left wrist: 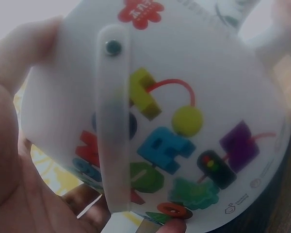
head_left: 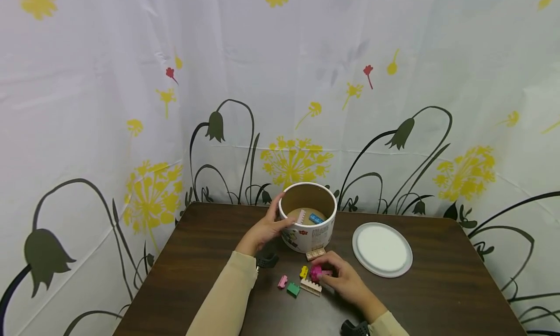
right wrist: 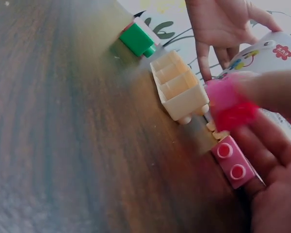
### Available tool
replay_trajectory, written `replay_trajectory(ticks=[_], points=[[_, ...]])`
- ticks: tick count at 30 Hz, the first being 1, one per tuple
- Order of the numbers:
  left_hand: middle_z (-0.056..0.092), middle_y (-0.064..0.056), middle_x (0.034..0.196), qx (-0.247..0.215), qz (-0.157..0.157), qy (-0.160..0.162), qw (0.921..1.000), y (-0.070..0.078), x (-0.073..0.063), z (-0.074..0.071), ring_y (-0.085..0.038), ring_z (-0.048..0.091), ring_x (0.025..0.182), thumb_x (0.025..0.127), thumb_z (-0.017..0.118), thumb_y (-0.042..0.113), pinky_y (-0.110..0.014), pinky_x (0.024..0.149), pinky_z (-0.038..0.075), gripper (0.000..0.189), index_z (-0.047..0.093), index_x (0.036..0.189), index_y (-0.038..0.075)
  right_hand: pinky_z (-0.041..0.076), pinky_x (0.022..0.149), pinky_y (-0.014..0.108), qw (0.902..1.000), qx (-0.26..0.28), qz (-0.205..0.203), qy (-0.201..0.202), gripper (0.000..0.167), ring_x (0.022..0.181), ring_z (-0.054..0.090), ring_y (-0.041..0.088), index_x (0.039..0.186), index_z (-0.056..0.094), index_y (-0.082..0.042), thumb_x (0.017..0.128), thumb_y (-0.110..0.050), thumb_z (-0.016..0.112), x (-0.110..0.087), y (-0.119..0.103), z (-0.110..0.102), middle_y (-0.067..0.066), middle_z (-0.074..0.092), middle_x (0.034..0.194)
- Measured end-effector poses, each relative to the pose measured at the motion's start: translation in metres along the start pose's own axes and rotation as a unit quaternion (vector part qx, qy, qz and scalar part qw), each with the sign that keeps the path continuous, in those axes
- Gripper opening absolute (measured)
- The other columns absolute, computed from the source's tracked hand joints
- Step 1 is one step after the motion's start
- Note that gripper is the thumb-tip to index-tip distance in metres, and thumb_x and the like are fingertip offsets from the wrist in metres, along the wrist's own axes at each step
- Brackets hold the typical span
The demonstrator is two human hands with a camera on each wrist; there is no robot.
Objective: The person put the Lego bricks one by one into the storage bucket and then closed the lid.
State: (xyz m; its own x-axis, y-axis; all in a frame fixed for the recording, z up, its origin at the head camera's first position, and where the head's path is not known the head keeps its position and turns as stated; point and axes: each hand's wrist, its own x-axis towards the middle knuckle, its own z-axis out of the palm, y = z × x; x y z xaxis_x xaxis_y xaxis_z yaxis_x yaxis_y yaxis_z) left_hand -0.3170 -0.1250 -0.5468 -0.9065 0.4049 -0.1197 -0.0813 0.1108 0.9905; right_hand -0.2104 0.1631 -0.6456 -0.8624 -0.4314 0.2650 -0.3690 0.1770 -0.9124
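The tub [head_left: 321,238] is standing far on the table [head_left: 437,287], two blocks [head_left: 316,219] lying inside. The lid [head_left: 382,250] is lying to its right. The left hand [head_left: 268,227] is holding the tub's left side. Loose blocks [head_left: 293,290] are lying nearer; the right hand [head_left: 343,278], to their right, is holding a piece [head_left: 315,273]. A curtain [head_left: 280,83] is hanging beyond the table.

The head view looks forward and down from farther back—close wrist views share the tub [head_left: 316,239].

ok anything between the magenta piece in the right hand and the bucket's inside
The bucket's near wall, with a beige block at its foot; the left hand holds the bucket's left side. Top's open.
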Motion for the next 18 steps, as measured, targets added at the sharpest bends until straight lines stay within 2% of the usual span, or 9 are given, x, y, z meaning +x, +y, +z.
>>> replay_trajectory(ticks=[3,6,11,15,18], points=[[0.004,-0.013,0.184,-0.001,-0.002,-0.001,1.0,0.0006,-0.0004,-0.0005,-0.046,0.017,0.167,0.105,0.076,0.03,-0.08,0.118,0.034,0.095,0.011,0.172,0.048,0.062,0.089,0.028,0.9971,0.063,0.024,0.037,0.026,0.108,0.072,0.018,0.131,0.07,-0.008,0.105,-0.012,0.073,-0.0005,0.0008,-0.0021,0.013,0.065,0.129],[0.004,-0.013,0.184,-0.002,-0.005,-0.001,1.0,0.0013,-0.0005,-0.001,-0.045,0.016,0.167,0.105,0.076,0.029,-0.081,0.119,0.033,0.095,0.011,0.171,0.048,0.062,0.09,0.026,0.9935,0.09,0.033,0.062,0.028,0.108,0.071,0.015,0.134,0.07,-0.006,0.107,-0.011,0.069,-0.001,0.0019,-0.0048,0.017,0.062,0.129],[0.005,-0.014,0.184,0.002,-0.005,0.002,1.0,0.0026,-0.0002,-0.0011,-0.046,0.018,0.166,0.105,0.074,0.026,-0.081,0.118,0.033,0.095,0.01,0.172,0.048,0.063,0.091,0.028,0.9908,0.116,0.034,0.06,0.03,0.108,0.072,0.014,0.136,0.069,-0.001,0.108,-0.011,0.068,-0.0004,0.0013,-0.0073,0.025,0.058,0.131],[0.004,-0.014,0.185,0.004,-0.011,0.005,0.9999,0.0022,0.0002,-0.0009,-0.045,0.017,0.167,0.105,0.075,0.027,-0.081,0.118,0.034,0.096,0.009,0.172,0.049,0.065,0.086,0.034,0.9872,0.145,0.049,0.047,0.029,0.099,0.075,0.019,0.136,0.065,0.001,0.109,-0.009,0.066,0.0002,0.0015,-0.0072,0.028,0.065,0.129],[0.003,-0.014,0.185,0.007,-0.011,0.009,0.9999,0.0006,0.0003,-0.0007,-0.045,0.017,0.167,0.104,0.076,0.03,-0.081,0.117,0.034,0.097,0.009,0.172,0.048,0.065,0.085,0.034,0.9846,0.155,0.069,0.041,0.03,0.097,0.074,0.019,0.134,0.062,0.001,0.107,-0.009,0.069,0.0,0.0028,-0.0059,0.026,0.07,0.124]])
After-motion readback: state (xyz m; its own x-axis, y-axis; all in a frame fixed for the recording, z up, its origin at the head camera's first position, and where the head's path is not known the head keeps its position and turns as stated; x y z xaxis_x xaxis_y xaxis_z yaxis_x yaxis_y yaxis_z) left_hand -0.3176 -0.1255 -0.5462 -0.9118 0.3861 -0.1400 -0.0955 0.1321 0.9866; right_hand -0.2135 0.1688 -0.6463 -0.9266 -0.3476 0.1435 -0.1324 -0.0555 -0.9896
